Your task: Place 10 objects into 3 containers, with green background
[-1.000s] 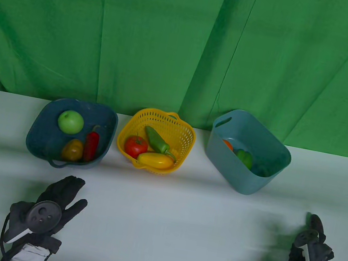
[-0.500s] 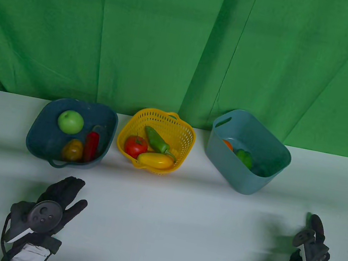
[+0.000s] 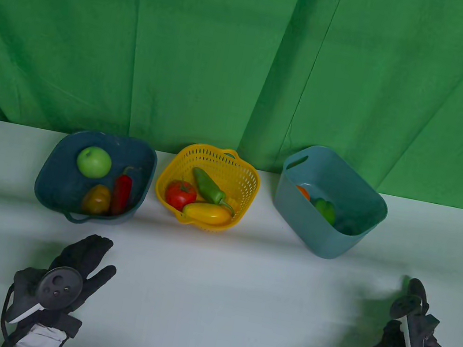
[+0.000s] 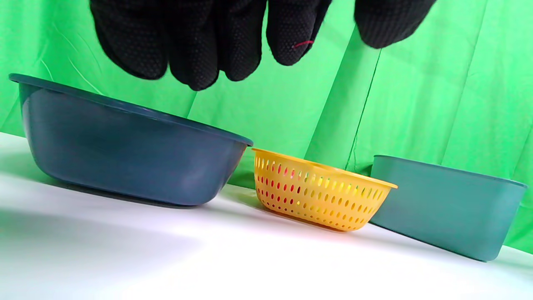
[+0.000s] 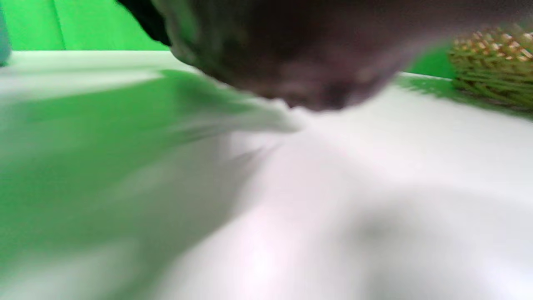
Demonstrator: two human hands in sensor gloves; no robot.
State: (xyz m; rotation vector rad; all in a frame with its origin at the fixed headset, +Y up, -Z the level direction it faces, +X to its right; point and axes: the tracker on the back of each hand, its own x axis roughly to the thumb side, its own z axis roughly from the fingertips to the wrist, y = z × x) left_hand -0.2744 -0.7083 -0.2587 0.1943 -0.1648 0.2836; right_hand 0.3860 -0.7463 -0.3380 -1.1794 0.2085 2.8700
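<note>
A: What is seen on the tabletop (image 3: 210,295)?

B: Three containers are set in a row along its far edge, before the green backdrop (image 3: 234,57). A dark blue bowl (image 3: 55,182) is placed on the left; a green apple (image 3: 94,162), a red chili (image 3: 122,193) and a brownish-yellow fruit (image 3: 96,199) are held in it. A yellow basket (image 3: 240,175) is set in the middle, with a tomato (image 3: 181,194), a green pepper (image 3: 209,187) and a yellow pepper (image 3: 206,213) lying in it. A teal bin (image 3: 336,241) is placed on the right; an orange item (image 3: 303,192) and a green item (image 3: 325,210) are glimpsed inside, the rest being hidden by its wall.

A: And the hands?

B: The left hand (image 3: 76,265) is laid near the blue bowl, its fingers (image 4: 195,46) stretched out and nothing gripped. The right hand (image 3: 406,336) is seen near the front right, well apart from the bin. Its wrist view is blurred, so whether its fingers are released or clenched cannot be told.
</note>
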